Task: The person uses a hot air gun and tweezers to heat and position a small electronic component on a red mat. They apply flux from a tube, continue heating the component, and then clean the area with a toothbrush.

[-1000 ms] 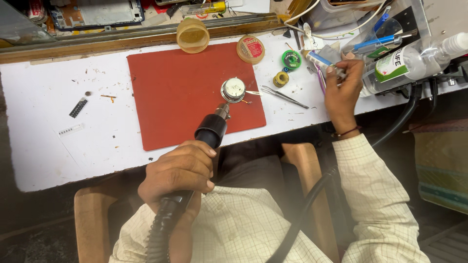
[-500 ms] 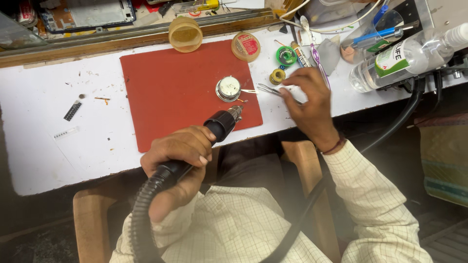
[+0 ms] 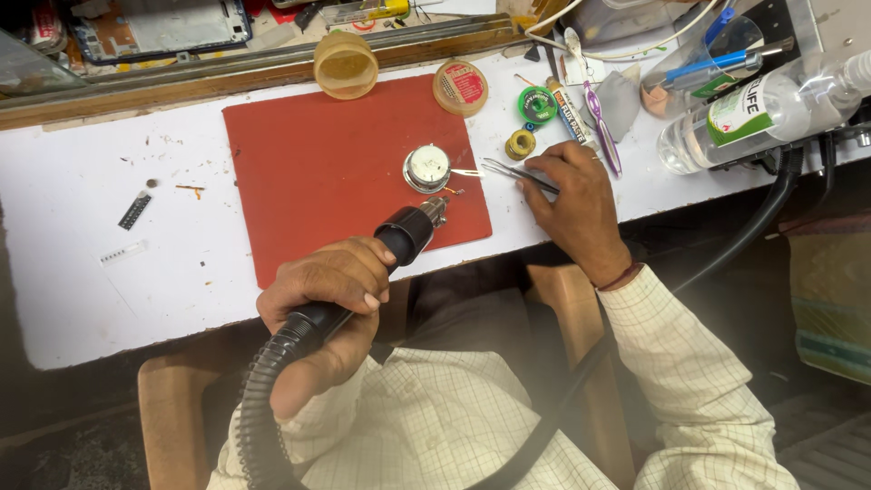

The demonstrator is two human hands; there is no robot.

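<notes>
**Red mat, round metal part, nozzle and tweezers closing in**

White worktop (image 3: 82,236) carries a red rectangular rubber mat (image 3: 318,172). My left hand (image 3: 322,295) is clenched around the black hot-air handle with ribbed hose (image 3: 363,272), its long axis running up and right, nozzle tip just short of the small round silver metal part (image 3: 426,168) near the mat's right edge. My right hand (image 3: 572,204) pinches thin steel tweezers (image 3: 513,172), points aimed left at that part, slightly nearer than the nozzle.
</notes>
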